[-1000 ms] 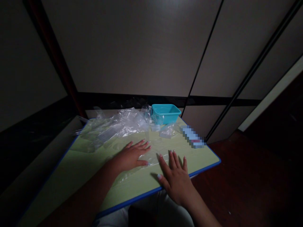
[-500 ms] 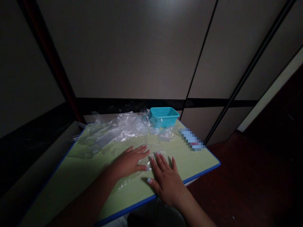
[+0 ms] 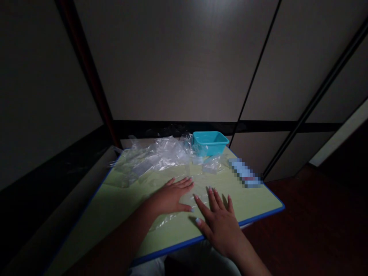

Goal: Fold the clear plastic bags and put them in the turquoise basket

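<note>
A clear plastic bag (image 3: 165, 221) lies spread on the green tabletop, its edges hard to make out. My left hand (image 3: 174, 196) rests flat on it, fingers stretched to the right and thumb apart. Beside it, my right hand (image 3: 220, 218) is spread palm down, with its fingertips on the bag's right part. Neither hand grips anything. Beyond my hands, a heap of crumpled clear plastic bags (image 3: 169, 153) covers the table's far left part. A smaller crumpled bag (image 3: 212, 165) lies by itself to the right of the heap.
A turquoise plastic basket (image 3: 211, 147) stands at the table's back edge, against the bags. To its right lies a pale blue, blurred-out flat object (image 3: 245, 174). The green table (image 3: 258, 203) has a blue rim. Large cabinet panels (image 3: 178, 69) rise directly behind it.
The whole view has shifted, so everything appears farther right. My right hand has slid slightly away from my left, widening the gap; both stay flat on the bag.
</note>
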The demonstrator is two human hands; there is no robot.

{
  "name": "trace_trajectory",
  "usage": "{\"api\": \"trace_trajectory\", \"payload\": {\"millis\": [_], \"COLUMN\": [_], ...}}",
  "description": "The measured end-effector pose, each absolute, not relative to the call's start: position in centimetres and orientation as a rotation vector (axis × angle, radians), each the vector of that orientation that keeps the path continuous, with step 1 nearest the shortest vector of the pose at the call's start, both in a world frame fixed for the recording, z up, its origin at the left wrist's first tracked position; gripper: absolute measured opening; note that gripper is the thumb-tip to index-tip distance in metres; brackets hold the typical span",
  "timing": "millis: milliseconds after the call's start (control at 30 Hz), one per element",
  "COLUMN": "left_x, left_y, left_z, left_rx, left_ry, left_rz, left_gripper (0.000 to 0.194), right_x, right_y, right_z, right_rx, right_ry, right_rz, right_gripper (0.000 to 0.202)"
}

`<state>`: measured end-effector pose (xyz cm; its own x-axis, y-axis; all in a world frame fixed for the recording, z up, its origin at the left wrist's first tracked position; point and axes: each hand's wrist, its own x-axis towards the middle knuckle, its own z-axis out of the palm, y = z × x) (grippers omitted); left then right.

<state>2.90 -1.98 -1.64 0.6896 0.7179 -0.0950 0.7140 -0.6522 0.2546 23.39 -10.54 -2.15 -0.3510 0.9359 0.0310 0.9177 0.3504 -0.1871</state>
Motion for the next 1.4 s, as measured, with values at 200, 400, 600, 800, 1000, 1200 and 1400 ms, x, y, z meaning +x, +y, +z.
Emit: {"api": "trace_trajectory", "payload": {"millis": [200, 400, 600, 800, 1000, 1200, 1400], "left_x": [2.9, 3.3, 2.8, 2.5, 2.6, 2.5, 2.5], "left_y": [-1.9, -1.7, -1.4, -1.1, -1.5, -1.2, -1.4], "left_z": [-1.9, -1.9, -1.8, -2.0, -1.6, -1.9, -1.9], "left_rx": [2.654, 2.705, 2.681, 2.672, 2.659, 2.649, 2.615], "left_ry": [1.173, 1.181, 1.163, 1.143, 1.165, 1.188, 1.239], "left_rz": [0.054, 0.079, -0.001, -0.028, -0.038, -0.078, -0.106], "left_gripper": [0.072, 0.069, 0.085, 0.097, 0.098, 0.099, 0.100], "right_x": [23.2, 23.2, 23.1, 23.2, 23.5, 21.6, 20.4], "right_y": [-10.7, -10.6, -10.5, -10.5, -10.7, -11.5, -11.6], "right_z": [-2.2, -2.7, -3.2, -3.2, -3.0, -1.8, -1.5], "right_rx": [-1.742, -1.768, -1.817, -1.833, -1.855, -1.778, -1.563], "right_ry": [-2.446, -2.421, -2.402, -2.396, -2.364, -2.327, -2.425], "right_rz": [0.186, 0.137, 0.131, 0.129, 0.177, 0.294, 0.440], "right_gripper": [0.060, 0.069, 0.080, 0.080, 0.080, 0.073, 0.066]}}
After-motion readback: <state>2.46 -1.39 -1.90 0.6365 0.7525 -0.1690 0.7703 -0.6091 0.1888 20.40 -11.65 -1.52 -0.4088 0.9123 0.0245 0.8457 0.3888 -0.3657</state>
